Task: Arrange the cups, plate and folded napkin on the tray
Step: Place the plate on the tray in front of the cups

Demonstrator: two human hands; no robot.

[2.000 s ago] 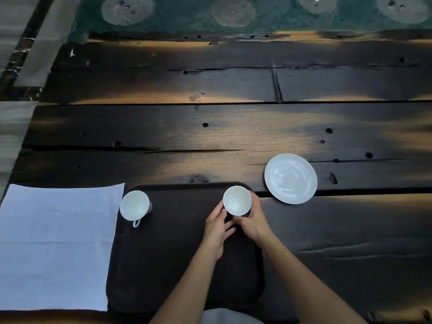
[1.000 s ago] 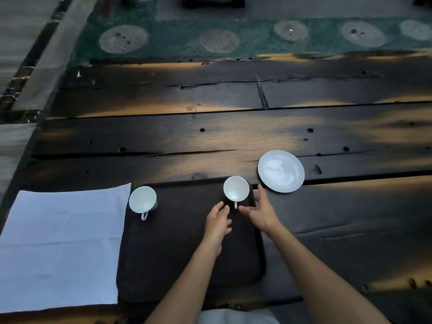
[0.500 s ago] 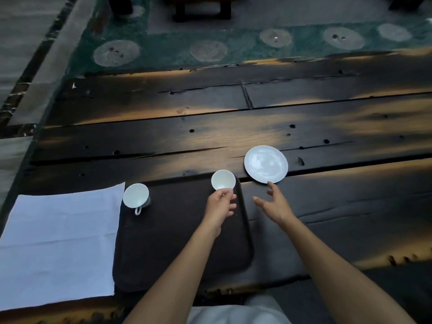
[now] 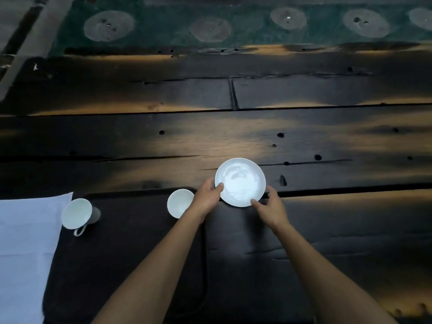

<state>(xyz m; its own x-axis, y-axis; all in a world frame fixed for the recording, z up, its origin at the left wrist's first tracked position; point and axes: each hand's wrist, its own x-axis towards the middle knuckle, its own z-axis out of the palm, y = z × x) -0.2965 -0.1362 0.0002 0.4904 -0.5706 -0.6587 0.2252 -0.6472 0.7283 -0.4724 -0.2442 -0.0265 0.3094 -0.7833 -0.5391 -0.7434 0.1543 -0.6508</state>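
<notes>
Off tray (image 4: 140, 265) far-right corner: left hand (image 4: 207, 197), right hand (image 4: 272, 208) grip plate (image 4: 240, 182) rim.

The plate (image 4: 240, 182) is held between the left hand (image 4: 207, 197) and right hand (image 4: 272, 208), just right of the tray (image 4: 131, 265); on the tray, the near cup (image 4: 180, 203) stands just left of the left hand, the far cup (image 4: 77, 213) well left, the napkin (image 4: 25, 242) leftmost.

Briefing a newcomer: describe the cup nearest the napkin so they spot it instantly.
Find the dark tray on the wooden table. At its far-left corner, beside the white napkin, sits a white cup. Unlike the other cup, its handle shows.
</notes>
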